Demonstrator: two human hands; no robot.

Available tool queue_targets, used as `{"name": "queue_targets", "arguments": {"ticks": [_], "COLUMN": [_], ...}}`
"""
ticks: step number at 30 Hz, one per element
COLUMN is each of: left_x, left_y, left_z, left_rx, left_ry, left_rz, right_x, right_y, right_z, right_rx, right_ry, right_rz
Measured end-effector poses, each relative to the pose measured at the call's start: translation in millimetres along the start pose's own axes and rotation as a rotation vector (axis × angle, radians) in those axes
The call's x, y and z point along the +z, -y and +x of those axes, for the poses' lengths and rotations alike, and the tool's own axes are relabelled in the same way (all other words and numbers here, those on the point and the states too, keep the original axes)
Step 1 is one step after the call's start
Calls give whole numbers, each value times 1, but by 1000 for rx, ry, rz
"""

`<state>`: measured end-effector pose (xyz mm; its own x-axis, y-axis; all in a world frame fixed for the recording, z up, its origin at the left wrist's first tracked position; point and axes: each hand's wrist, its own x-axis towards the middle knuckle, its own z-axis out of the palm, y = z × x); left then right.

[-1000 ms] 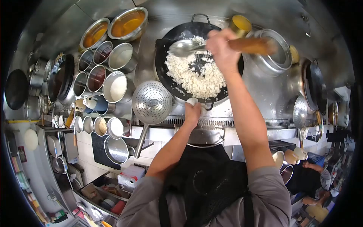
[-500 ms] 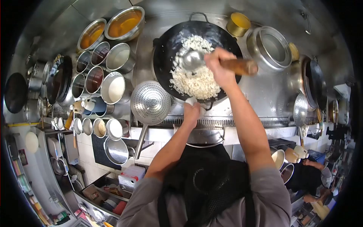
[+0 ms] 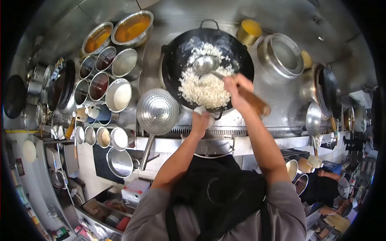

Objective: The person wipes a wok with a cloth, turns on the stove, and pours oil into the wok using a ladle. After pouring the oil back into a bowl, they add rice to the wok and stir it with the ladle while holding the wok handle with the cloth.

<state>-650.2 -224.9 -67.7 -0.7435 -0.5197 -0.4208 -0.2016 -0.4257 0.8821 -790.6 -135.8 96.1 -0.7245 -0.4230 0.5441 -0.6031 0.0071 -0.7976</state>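
Note:
A black wok (image 3: 175, 64) holds white rice (image 3: 205, 90) spread over its middle and near side. My right hand (image 3: 239, 90) is closed round the wooden handle of a metal ladle (image 3: 206, 64), whose bowl lies over the rice. At the wok's near rim, my left hand (image 3: 201, 122) grips a white cloth (image 3: 199, 110) beside the near loop handle. Whether its fingers also press on the wok's edge cannot be made out.
A perforated strainer (image 3: 157, 110) lies left of the wok, beside metal pots (image 3: 120, 95) and bowls of orange liquid (image 3: 132, 29). A yellow-filled tin (image 3: 249, 32) and stacked pans (image 3: 281, 58) stand right. Another person (image 3: 321, 186) is at lower right.
The ladle's wooden handle has swung toward me, its bowl staying over the rice. The rice now lies more spread out. My left hand still has the cloth; the whole view has shifted slightly.

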Motion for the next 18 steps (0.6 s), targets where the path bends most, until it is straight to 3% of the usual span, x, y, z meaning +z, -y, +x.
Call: {"name": "queue_targets", "arguments": {"ticks": [1, 3, 5, 7, 10, 11, 13, 14, 16, 17, 18], "left_x": [0, 2, 2, -1, 2, 2, -1, -2, -2, -1, 0], "left_y": [5, 12, 2, 14, -9, -20, -12, -15, -19, -20, -21], "left_z": [7, 11, 6, 14, 1, -5, 1, -2, -2, -4, -5], "left_rx": [14, -81, -9, -47, -77, -94, -98, -113, -122, -119, -113], "left_ry": [11, -46, 32, -43, 0, 41, 63, 101, 133, 125, 116], "left_rz": [-11, -92, -120, -40, -77, -85, -79, -82, -92, -106, -124], "right_x": [-5, -20, -42, -58, -65, -68, -67, -65, -61, -60, -61], "right_y": [12, 51, 42, 55, 53, 33, 44, 57, 80, 69, 47], "right_z": [-9, -28, -56, -66, -89, -97, -98, -99, -92, -94, -96], "right_rx": [-44, 64, 76, 1021, 1152, 1203, 1159, 1160, 1002, 1000, 778], "right_ry": [48, 141, 350, 281, 89, 137, 232, 233, 370, 378, 304], "right_rz": [54, -63, -131, 762, 1061, 1083, 525, 525, -53, -54, -256]}}
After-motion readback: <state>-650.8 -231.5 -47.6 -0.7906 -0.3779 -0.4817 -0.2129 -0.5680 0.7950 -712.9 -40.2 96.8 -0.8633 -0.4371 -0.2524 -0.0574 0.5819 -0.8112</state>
